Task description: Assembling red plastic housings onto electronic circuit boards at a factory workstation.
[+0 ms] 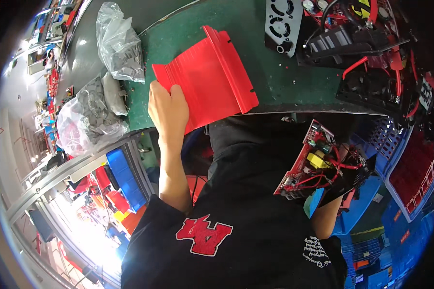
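Observation:
My left hand [168,108] grips the near left edge of a bent red metal cover [210,77], its thumb on top. The cover is tilted over the front of the green table, its notched, folded edge toward the right. At my right side, off the table, a red circuit board [318,164] with a yellow transformer, red wires and a dark plate is held up. My right forearm [327,216] runs up behind this board; the fingers of my right hand are hidden by it.
Clear plastic bags of grey parts [123,55] [89,118] lie at the table's left. A silver panel with fan cutouts [283,24] and wired black assemblies [337,43] crowd the back right. Blue crates [386,149] stand at the right, below the green table's [294,94] edge.

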Tool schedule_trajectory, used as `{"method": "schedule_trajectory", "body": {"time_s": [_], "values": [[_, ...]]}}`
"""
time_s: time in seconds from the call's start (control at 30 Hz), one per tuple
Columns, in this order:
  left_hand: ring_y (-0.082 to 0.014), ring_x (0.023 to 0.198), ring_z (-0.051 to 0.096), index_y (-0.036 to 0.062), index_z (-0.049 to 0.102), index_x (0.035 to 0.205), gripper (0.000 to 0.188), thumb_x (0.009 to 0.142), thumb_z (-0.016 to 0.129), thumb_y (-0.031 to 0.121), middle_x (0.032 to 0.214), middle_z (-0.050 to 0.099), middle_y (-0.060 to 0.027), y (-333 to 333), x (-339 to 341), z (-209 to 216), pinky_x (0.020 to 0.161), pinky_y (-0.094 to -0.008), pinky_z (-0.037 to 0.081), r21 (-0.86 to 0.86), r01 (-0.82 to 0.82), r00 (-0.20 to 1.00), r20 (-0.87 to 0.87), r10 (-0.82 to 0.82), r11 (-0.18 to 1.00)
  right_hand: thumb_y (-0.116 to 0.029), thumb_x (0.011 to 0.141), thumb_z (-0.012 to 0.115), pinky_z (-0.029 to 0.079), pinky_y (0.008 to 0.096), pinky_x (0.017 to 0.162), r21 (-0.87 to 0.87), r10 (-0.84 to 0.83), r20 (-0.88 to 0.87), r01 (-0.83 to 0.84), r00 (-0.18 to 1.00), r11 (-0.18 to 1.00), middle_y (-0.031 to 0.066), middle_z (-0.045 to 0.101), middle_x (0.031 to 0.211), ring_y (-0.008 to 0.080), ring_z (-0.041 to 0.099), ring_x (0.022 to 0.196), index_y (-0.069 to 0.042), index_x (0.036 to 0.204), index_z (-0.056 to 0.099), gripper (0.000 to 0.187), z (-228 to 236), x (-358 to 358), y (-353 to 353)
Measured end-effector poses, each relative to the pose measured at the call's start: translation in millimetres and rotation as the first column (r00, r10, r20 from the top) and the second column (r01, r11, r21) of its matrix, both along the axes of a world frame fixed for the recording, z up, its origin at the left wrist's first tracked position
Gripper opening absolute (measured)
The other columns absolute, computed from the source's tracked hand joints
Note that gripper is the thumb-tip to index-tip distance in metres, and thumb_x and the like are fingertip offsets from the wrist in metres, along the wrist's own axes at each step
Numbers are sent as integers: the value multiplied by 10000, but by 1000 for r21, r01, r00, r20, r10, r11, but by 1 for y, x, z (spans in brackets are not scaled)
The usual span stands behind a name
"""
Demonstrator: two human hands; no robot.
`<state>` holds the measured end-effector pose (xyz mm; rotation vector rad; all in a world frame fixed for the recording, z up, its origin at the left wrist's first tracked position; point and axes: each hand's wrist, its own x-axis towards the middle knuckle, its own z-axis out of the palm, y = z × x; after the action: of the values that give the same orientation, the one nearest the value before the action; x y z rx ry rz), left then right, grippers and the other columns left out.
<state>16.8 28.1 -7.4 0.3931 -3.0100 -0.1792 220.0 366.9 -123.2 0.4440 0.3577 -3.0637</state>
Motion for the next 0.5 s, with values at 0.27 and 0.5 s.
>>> {"method": "schedule_trajectory", "body": {"time_s": [0.27, 0.5], "values": [[-222, 912, 592, -63, 553, 1146, 420, 803, 509, 174, 1004, 623, -138, -32, 7, 4, 779, -359, 466, 692, -88, 996, 77, 48, 717, -242, 698, 702, 492, 477, 939, 39, -17, -12, 17, 1000, 999, 275, 563, 1240, 396, 586, 1116, 34, 1324, 433, 736, 2, 1, -16], [-225, 889, 637, -55, 565, 1183, 454, 871, 533, 272, 970, 659, -103, -16, -4, 26, 805, -356, 504, 654, -230, 967, 236, 95, 721, -221, 680, 720, 493, 473, 943, 26, -29, -40, 30, 999, 999, 267, 561, 1250, 391, 583, 1128, 26, 1336, 428, 760, 1, -3, -19]]}}
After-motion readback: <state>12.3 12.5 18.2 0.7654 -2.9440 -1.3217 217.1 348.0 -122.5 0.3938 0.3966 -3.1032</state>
